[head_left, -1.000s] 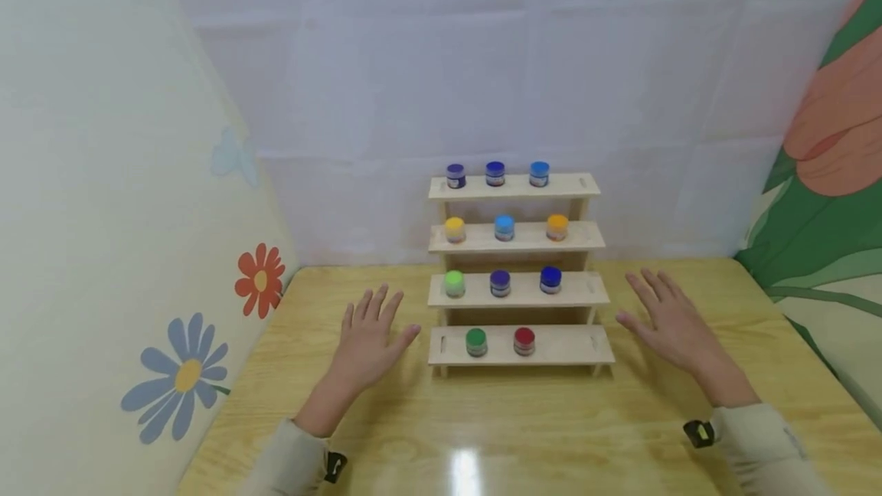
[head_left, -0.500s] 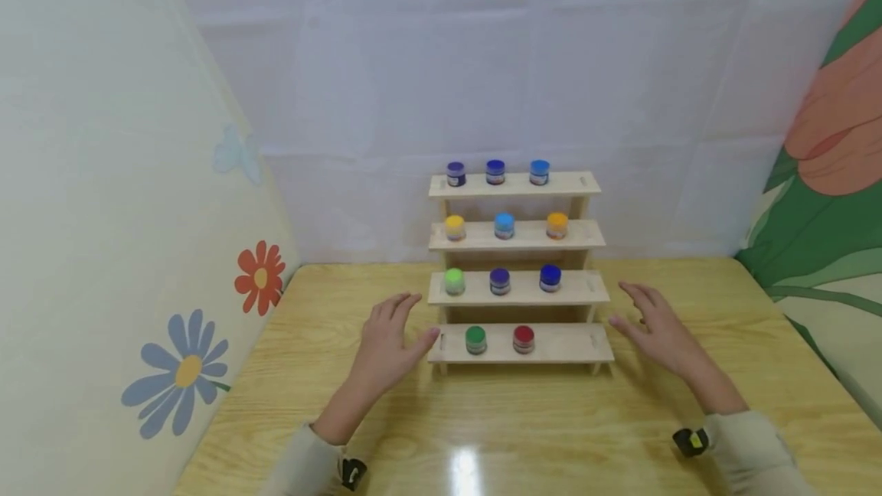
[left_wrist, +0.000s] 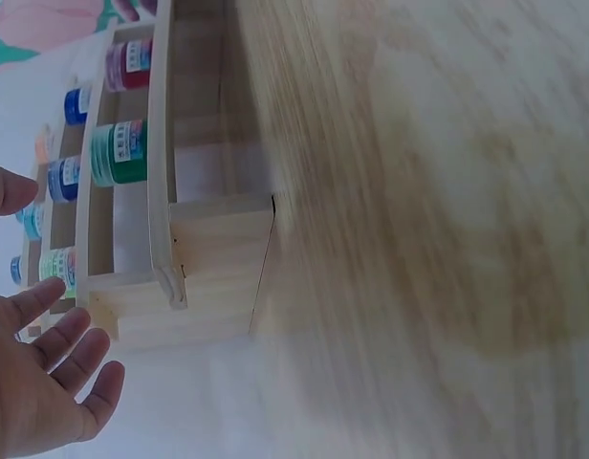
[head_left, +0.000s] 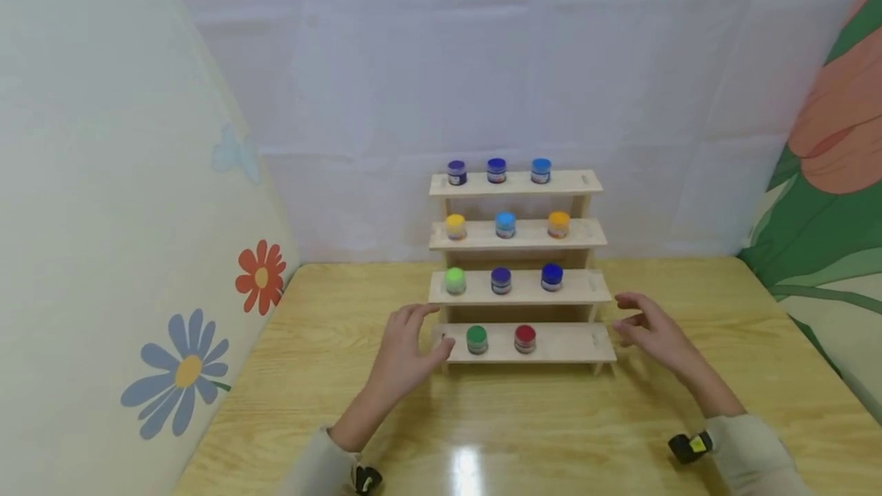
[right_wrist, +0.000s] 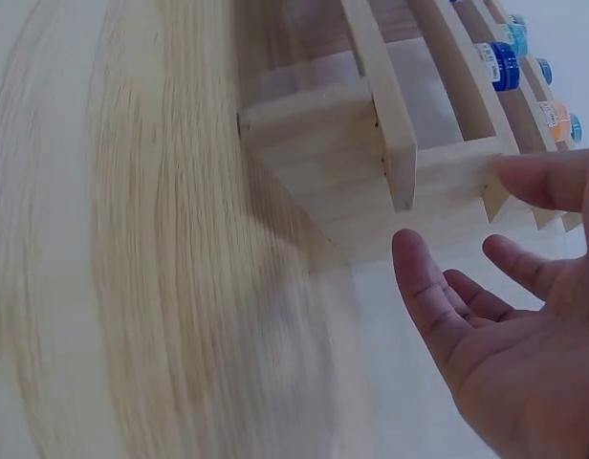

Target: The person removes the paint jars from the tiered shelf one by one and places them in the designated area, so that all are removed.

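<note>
Four-tiered and just right of the frame's centre, the wooden rack (head_left: 568, 341) steps upward and back, probably so that all eleven jars (head_left: 525, 339) show, the lowest tier's pair sitting toward its left. Flanking its ends, apparently to keep off the jars, the left hand (head_left: 405, 354) at lower centre has thumb and fingers spread wide, and the right hand (head_left: 660, 337) at lower right has them loosely bent and apart; neither holds anything, though contact with the wood I cannot tell. Table (head_left: 544, 427) stretches to the frame's bottom, its back edge meeting white cloth (head_left: 386, 98).
</note>
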Demonstrator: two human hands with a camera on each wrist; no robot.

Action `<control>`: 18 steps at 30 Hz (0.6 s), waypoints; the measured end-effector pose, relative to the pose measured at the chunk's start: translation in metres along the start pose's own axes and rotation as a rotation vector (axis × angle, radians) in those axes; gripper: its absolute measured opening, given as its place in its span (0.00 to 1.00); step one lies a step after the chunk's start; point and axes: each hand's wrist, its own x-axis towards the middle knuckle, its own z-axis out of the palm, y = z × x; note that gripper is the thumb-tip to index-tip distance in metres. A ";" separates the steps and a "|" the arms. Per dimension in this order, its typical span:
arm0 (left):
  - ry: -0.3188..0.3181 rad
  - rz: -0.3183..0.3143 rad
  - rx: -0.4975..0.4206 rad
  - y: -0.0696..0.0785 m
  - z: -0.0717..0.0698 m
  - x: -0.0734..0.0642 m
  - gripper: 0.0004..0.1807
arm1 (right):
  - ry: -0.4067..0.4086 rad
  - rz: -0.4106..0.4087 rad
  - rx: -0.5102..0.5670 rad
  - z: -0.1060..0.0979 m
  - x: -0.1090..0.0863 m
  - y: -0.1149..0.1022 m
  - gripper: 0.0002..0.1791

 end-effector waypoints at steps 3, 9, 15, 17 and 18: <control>-0.013 -0.010 -0.012 0.003 0.001 -0.001 0.32 | -0.013 0.043 0.100 0.002 0.000 0.000 0.30; -0.037 -0.004 -0.078 0.007 0.007 -0.001 0.31 | 0.009 0.174 0.259 0.008 0.000 -0.002 0.30; -0.055 0.003 -0.074 0.011 0.015 0.001 0.31 | 0.018 0.273 0.341 0.012 0.001 -0.001 0.30; -0.061 0.007 -0.069 0.013 0.018 0.002 0.31 | 0.021 0.280 0.361 0.013 0.001 0.000 0.31; -0.064 0.010 -0.067 0.014 0.019 0.003 0.31 | 0.024 0.287 0.370 0.013 0.001 0.001 0.31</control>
